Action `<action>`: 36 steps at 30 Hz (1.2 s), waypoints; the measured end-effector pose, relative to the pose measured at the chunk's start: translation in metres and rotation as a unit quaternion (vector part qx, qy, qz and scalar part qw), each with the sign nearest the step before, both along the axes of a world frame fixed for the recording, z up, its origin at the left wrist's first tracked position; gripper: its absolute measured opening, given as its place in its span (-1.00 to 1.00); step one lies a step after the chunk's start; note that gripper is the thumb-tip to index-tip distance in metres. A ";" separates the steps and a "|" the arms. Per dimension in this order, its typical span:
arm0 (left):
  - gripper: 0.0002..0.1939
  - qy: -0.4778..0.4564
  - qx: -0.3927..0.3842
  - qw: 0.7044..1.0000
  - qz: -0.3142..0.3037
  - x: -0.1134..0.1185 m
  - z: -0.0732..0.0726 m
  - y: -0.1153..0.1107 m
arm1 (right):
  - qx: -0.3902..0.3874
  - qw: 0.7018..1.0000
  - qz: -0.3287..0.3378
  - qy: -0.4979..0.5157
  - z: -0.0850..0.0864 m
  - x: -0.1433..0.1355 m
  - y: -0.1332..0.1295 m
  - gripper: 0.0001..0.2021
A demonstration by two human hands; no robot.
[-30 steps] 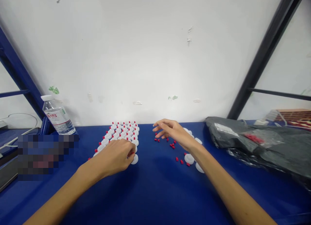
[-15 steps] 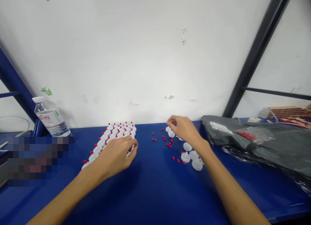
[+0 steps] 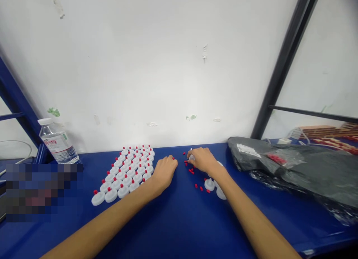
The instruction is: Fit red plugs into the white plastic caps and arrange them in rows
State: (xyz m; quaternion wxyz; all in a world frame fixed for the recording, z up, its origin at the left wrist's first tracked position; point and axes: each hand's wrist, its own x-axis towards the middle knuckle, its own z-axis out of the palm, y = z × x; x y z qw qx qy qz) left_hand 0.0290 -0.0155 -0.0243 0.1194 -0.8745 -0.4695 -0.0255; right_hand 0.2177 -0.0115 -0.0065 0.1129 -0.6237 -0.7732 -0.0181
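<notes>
Red caps (image 3: 196, 186), some inside clear bag (image 3: 297, 159)

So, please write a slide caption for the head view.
Over a blue table, the left hand reaches a red cap; the right hand holds a white piece.

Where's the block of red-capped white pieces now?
Head view, left of centre: the block of red-capped white pieces sits on the blue table, between the water bottle and left hand.

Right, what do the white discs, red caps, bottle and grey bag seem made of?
White discs: probably plastic, matte, slightly translucent.
Red caps: evenly coloured, plastic or rubber, too small to tell.
Bottle: likely plastic, clear and glossy; liquid shows through.
Grey bag: probably plastic film, creased, faintly shiny.
</notes>
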 end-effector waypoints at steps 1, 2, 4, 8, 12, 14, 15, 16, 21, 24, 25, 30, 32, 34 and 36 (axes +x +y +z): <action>-0.66 0.001 -0.002 1.000 0.001 0.001 0.000 0.000 | 0.001 1.000 0.002 0.009 0.000 0.001 0.000 -0.79; -0.66 0.000 -0.001 1.000 0.002 0.000 0.000 -0.001 | 0.004 1.000 0.005 0.021 0.002 0.003 0.000 -0.79; -0.65 -0.001 0.002 1.000 0.007 -0.002 0.000 -0.006 | 0.015 0.998 0.014 0.052 0.005 0.005 0.000 -0.77; -0.69 -0.039 0.005 0.999 0.017 -0.015 0.008 -0.021 | 0.014 0.984 0.068 0.166 0.012 0.002 -0.001 -0.69; -0.78 -0.206 0.040 0.977 -0.042 -0.045 0.021 -0.025 | -0.054 0.899 0.157 0.405 0.016 -0.010 -0.007 -0.65; -0.81 -0.301 0.057 0.948 -0.084 -0.062 0.025 -0.023 | -0.085 0.869 0.176 0.455 0.019 -0.019 -0.013 -0.67; -0.82 -0.344 0.053 0.933 -0.095 -0.070 0.026 -0.022 | -0.101 0.860 0.182 0.466 0.022 -0.023 -0.017 -0.69; -0.82 -0.384 0.042 0.917 -0.096 -0.076 0.027 -0.021 | -0.118 0.854 0.187 0.471 0.024 -0.027 -0.020 -0.70; -0.79 -0.493 -0.032 0.867 -0.071 -0.088 0.025 -0.022 | -0.153 0.830 0.218 0.491 0.032 -0.041 -0.033 -0.66; -0.81 -0.495 -0.039 0.863 -0.089 -0.087 0.026 -0.025 | -0.158 0.815 0.241 0.503 0.031 -0.044 -0.035 -0.65; -0.82 -0.497 -0.039 0.861 -0.096 -0.086 0.026 -0.025 | -0.159 0.811 0.246 0.506 0.031 -0.044 -0.035 -0.64; -0.83 -0.509 -0.038 0.853 -0.108 -0.085 0.023 -0.028 | -0.165 0.803 0.251 0.514 0.031 -0.044 -0.035 -0.61; -0.83 -0.512 -0.033 0.852 -0.105 -0.084 0.023 -0.031 | -0.166 0.803 0.250 0.515 0.030 -0.044 -0.035 -0.60; -0.82 -0.510 -0.029 0.854 -0.100 -0.082 0.023 -0.033 | -0.168 0.802 0.253 0.514 0.030 -0.044 -0.035 -0.59; -0.82 -0.508 -0.029 0.856 -0.094 -0.080 0.024 -0.036 | -0.173 0.801 0.256 0.513 0.029 -0.045 -0.034 -0.58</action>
